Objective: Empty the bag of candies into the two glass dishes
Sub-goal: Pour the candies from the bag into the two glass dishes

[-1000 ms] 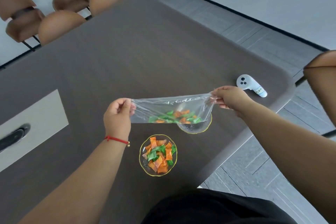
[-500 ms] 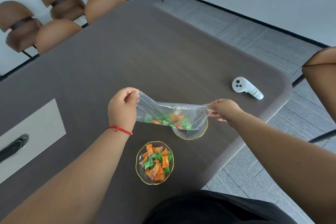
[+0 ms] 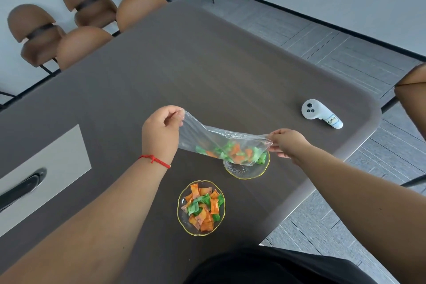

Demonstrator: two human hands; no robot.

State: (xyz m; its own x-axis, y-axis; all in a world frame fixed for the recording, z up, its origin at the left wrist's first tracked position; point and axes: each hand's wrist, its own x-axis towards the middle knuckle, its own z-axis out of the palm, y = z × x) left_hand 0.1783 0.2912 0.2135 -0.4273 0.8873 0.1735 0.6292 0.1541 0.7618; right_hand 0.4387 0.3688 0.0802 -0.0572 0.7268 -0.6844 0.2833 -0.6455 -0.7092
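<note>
A clear plastic bag [image 3: 207,137] is stretched between my two hands above the table. My left hand [image 3: 161,131] pinches its raised left end; my right hand [image 3: 287,142] pinches the lower right end. Orange and green wrapped candies [image 3: 232,153] lie bunched toward the bag's low right corner, right over the far glass dish [image 3: 246,170], whose gold rim shows below the bag. A green candy sits at the bag's tip by the dish rim. The near glass dish [image 3: 184,221] holds a pile of orange and green candies.
A white handheld controller [image 3: 319,114] lies on the dark table [image 3: 207,64] at the right, near its rounded corner. A grey inset panel [image 3: 46,168] with a black handle sits at the left. Brown chairs [image 3: 87,4] stand beyond the far edge.
My left hand has risen and my right hand has dropped, tilting the bag down to the right. The candies have slid toward the right corner over the far dish.
</note>
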